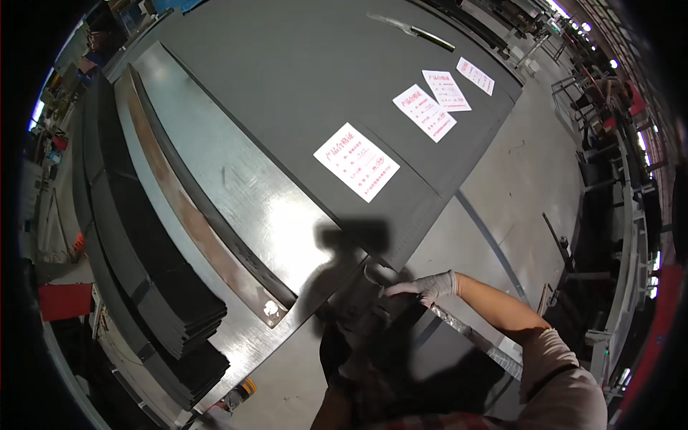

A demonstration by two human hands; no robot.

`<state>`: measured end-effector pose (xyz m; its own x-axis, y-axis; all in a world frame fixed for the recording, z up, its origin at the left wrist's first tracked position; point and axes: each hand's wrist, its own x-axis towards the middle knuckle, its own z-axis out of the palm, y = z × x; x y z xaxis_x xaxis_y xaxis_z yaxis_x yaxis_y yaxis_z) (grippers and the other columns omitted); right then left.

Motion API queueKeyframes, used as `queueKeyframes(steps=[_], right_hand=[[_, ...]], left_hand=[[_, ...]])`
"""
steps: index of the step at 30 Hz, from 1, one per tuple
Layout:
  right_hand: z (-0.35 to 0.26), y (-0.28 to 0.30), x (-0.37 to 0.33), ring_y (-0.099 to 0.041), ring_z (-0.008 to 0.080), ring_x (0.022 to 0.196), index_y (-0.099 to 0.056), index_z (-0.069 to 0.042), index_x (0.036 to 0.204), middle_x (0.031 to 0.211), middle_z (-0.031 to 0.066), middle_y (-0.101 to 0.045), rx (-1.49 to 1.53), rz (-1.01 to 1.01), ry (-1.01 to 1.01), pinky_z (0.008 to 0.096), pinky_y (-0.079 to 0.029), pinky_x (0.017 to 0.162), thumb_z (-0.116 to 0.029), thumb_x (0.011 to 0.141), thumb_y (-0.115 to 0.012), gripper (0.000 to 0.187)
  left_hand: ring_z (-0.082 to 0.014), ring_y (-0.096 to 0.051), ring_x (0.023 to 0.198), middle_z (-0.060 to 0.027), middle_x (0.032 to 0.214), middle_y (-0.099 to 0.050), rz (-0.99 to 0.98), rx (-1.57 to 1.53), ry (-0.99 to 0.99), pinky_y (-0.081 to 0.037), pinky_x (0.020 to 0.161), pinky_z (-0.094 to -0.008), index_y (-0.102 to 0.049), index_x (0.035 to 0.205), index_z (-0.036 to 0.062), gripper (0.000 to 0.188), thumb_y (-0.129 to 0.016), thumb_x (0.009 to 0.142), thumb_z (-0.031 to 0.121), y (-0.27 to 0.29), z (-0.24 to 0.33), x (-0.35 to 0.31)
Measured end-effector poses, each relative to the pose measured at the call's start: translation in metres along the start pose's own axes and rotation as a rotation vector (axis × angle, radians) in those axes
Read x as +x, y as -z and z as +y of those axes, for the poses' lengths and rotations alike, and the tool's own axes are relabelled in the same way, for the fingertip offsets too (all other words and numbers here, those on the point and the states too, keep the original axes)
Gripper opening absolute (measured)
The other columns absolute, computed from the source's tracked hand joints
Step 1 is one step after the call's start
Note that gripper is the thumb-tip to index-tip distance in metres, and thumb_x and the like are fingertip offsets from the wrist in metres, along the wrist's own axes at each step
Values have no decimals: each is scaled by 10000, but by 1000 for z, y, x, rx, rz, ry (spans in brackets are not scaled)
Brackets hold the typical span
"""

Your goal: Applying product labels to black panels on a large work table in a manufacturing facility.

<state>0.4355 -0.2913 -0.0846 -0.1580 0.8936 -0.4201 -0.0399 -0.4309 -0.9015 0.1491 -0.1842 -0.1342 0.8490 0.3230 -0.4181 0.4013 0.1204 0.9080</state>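
My right hand [428, 287], in a pale glove, is closed at the far corner of a dark flat panel [419, 358] in front of me. Its thumb points left, and shadow hides what the fingers grip. Clear wrinkled plastic [466, 330] runs along the panel's right edge, below that hand. Just left of the thumb tip, a pale curved rim [374, 276] shows; its kind is too dim to tell. My left hand [351, 367] is low in the deep shadow beside the panel's left edge, and its fingers cannot be made out.
Ahead stands a metal-topped table [236, 179] with a large dark grey sheet [265, 79] carrying several printed white cards [356, 162]. A dark-handled tool [432, 38] lies at the far end. Stacked black strips [136, 236] and a long brown-grey bar [179, 193] lie left.
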Motion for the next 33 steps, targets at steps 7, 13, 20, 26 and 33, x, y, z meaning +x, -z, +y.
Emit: queueKeyframes(steps=[7,13,20,26,33], right_hand=[[-80,-53,-69,-525,272,1156,-519,-49,1215,1218,167,-552,84,801,-256,378,-386,1013,-386,736,-796,647],[-141,-151,-50,-313,422,1266,-562,-132,960,1293,162,-416,-1111,849,-155,667,-191,991,-562,546,-761,629],[-138,-157,-46,-313,409,1283,-568,-135,962,1312,150,-417,-1048,940,-133,651,-205,999,-480,522,-776,597],[-182,-144,-56,-578,338,945,-639,-85,1016,1103,126,-551,-760,1164,526,461,-426,857,-384,558,-769,562],[-210,-77,-60,-625,250,791,-671,-141,931,785,62,-650,-1044,-63,-206,394,-482,715,-223,848,-545,172]], left_hand=[[-227,-642,756,-78,882,-654,72,-84,67,-510,652,-377,-620,1007,27,267,-592,914,276,-10,0,31],[-235,-633,733,-75,854,-643,35,-251,113,-500,620,-393,-611,1014,21,310,-575,925,316,-3,2,37],[-244,-623,706,-71,822,-630,-48,-1211,248,-487,583,-412,-600,1023,14,362,-556,937,363,47,132,-69],[-325,-627,779,-171,856,-598,-190,369,-294,-508,676,-393,-591,1081,25,379,-590,857,331,39,204,-17],[-295,-569,1044,-159,1035,-618,-549,89,-103,-424,938,-362,-570,1134,78,249,-477,954,224,-19,180,94]])
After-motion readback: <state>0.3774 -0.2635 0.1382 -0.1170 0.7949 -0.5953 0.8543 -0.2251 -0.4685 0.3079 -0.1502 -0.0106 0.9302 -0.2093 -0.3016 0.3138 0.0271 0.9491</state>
